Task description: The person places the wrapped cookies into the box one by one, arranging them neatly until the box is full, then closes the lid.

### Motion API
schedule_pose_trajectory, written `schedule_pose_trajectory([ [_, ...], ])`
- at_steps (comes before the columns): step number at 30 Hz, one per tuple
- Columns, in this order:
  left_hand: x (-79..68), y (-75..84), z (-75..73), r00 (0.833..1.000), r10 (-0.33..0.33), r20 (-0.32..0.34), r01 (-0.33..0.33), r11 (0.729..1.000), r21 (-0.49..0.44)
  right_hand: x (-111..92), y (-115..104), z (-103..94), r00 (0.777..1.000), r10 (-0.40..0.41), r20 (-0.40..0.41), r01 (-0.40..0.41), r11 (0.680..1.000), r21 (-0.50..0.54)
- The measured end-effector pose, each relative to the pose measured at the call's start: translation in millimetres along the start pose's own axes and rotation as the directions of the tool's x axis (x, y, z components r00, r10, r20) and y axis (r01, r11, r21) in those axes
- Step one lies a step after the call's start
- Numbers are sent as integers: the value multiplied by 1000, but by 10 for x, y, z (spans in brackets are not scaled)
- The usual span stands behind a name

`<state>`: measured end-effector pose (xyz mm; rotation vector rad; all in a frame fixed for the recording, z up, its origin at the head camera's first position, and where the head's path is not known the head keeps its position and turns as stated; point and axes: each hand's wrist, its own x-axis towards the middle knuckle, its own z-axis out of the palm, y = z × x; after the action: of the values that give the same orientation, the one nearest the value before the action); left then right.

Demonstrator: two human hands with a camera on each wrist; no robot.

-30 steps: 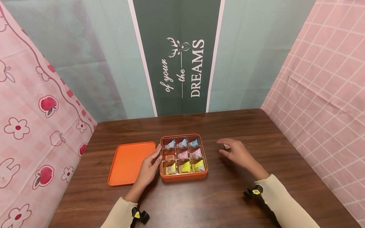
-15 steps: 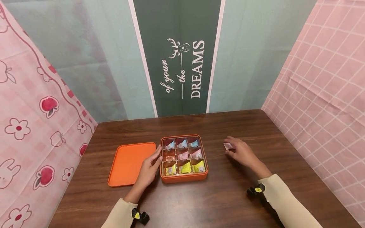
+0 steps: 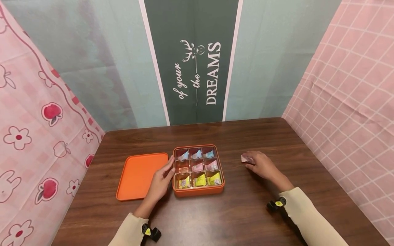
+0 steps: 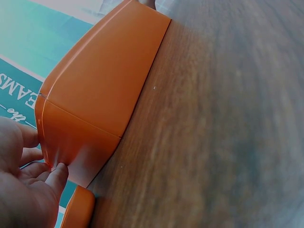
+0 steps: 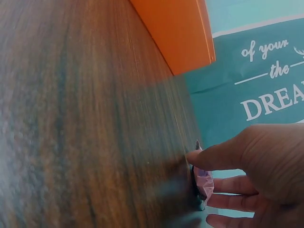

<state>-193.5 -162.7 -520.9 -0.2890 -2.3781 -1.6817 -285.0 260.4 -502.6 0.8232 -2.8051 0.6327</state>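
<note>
An orange square box (image 3: 198, 192) stands on the table with a clear divided insert. Blue packets (image 3: 196, 154) lie in its back row, pink packets (image 3: 197, 166) in the middle row, and yellow packets (image 3: 200, 180) in front. The middle row's left compartment shows only a patterned bottom. My left hand (image 3: 160, 182) rests its extended fingertips against the box's left side. Well to the right of the box, my right hand (image 3: 261, 164) pinches a small pink wrapped candy (image 5: 204, 185) between thumb and fingers, low at the tabletop.
An orange lid (image 3: 140, 177) lies flat left of the box, partly behind my left hand. The brown wooden table (image 3: 209, 218) ends at a green printed cloth (image 3: 197, 112). Pink cloths hang on both sides.
My right hand has moved slightly right and down onto the pink wrapped candy, and its fingers have closed around it. The left hand, box and lid stay in place.
</note>
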Motion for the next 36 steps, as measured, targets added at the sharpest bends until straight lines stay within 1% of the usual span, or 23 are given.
schedule_pose_trajectory([
  [2, 4, 2, -1, 1000, 0, 1, 0, 1000, 4, -3, 2, -2, 1000, -15, -15, 15, 1000, -18],
  [6, 7, -2, 2, 1000, -4, -2, 4, 1000, 12, -10, 0, -14, 999, -21, -31, 20, 999, -38],
  [13, -3, 3, 8, 1000, -25, 3, 25, 1000, 6, -27, 3, -19, 999, 12, -33, -12, 1000, -15],
  [18, -5, -2, 9, 1000, -22, 8, 22, 1000, -5, -53, 28, -8, 998, 38, -47, -39, 999, -27],
  [26, 18, 22, -10, 1000, -25, 9, 25, 1000, -6, -41, 1, -19, 995, 77, -57, -79, 996, -30],
  [30, 12, 21, -8, 1000, -24, 12, 24, 1000, -9, -40, -21, -19, 995, 85, -59, -87, 996, -34],
  [36, 4, 11, -5, 1000, -20, 15, 20, 1000, -3, -11, -80, -32, 994, 69, -87, -73, 996, -43],
])
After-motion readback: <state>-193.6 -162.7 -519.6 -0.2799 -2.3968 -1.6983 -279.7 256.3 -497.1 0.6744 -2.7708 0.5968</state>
